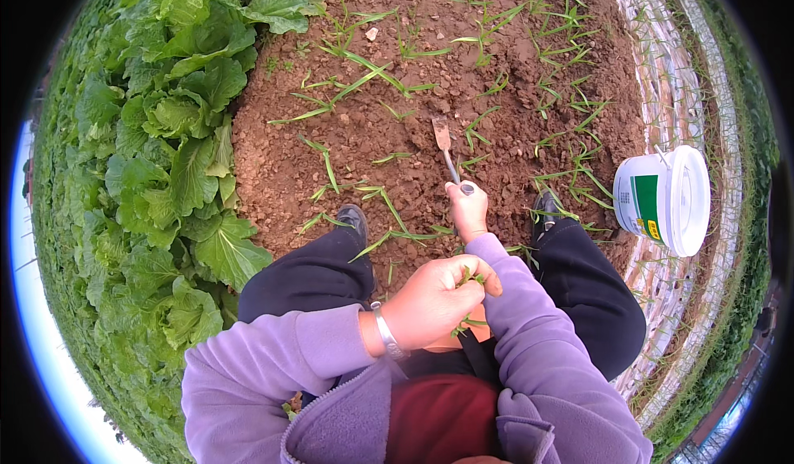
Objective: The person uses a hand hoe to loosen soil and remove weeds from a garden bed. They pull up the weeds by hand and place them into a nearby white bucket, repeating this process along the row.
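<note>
My right hand (470, 209) is stretched forward, wrapped round the handle of a narrow hand trowel (442, 137). The trowel's flat, soil-stained blade points away from me and meets the brown soil (331, 166). Closer to my body, my left hand (434, 298) is closed on a small bunch of green weeds (470, 278), whose leaves poke out above and below the fingers. That hand sits by my right forearm. Thin green seedlings (397, 216) lean and lie across the soil around the trowel.
Leafy cabbage-like plants (178, 117) crowd the left edge of the bed. A white lidded bucket (662, 199) with a green label lies tilted on pale plastic sheeting (662, 67) at the right. My shoes (354, 222) rest on the soil either side of my right hand.
</note>
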Available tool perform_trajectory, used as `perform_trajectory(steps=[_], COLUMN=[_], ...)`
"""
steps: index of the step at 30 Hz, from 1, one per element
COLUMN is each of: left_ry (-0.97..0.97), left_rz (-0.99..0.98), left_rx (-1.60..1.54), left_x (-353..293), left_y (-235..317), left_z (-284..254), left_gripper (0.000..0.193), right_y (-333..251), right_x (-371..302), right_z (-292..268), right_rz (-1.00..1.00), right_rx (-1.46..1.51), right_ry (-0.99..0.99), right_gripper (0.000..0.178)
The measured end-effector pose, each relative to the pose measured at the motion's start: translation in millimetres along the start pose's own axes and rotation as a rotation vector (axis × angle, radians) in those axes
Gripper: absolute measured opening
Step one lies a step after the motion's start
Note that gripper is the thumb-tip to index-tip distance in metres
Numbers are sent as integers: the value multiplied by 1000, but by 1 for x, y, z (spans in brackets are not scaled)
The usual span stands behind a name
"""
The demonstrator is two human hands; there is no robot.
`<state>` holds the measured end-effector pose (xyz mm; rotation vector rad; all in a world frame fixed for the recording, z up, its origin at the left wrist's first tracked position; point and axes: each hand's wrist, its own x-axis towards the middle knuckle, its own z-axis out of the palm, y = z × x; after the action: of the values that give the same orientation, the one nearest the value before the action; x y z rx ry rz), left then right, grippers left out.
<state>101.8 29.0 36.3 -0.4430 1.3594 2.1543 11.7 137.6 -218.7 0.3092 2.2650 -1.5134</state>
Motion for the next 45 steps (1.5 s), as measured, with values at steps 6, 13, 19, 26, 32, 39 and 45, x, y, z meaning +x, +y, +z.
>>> perform_trajectory(steps=[6, 13, 19, 26, 32, 39, 45], left_ry=[-69, -24, -3, -20, 2, -33, -78], left_rz=[-163, -228, -175, -172, -220, -201, 19], left_rx=[-135, -220, -162, -154, -87, -132, -48], left_x=[-7, -7, 0, -1, 0, -3, -9], left_y=[1, 3, 3, 2, 2, 0, -12], left_z=[-1, 0, -2, 0, -5, -4, -1], left_gripper=[17, 19, 19, 19, 18, 18, 19], right_y=[16, 12, -11, -7, -21, -45, -35], right_x=[-6, 32, 63, 79, 97, 66, 13], right_z=[5, 12, 28, 21, 19, -6, -25], right_rz=[-219, -141, 319, -403, 160, 352, 60], right_rx=[-258, -279, 754, -604, 435, 770, -4], right_ry=[-22, -108, -100, -26, -146, -186, -163], right_gripper=[30, 28, 22, 29, 24, 25, 24])
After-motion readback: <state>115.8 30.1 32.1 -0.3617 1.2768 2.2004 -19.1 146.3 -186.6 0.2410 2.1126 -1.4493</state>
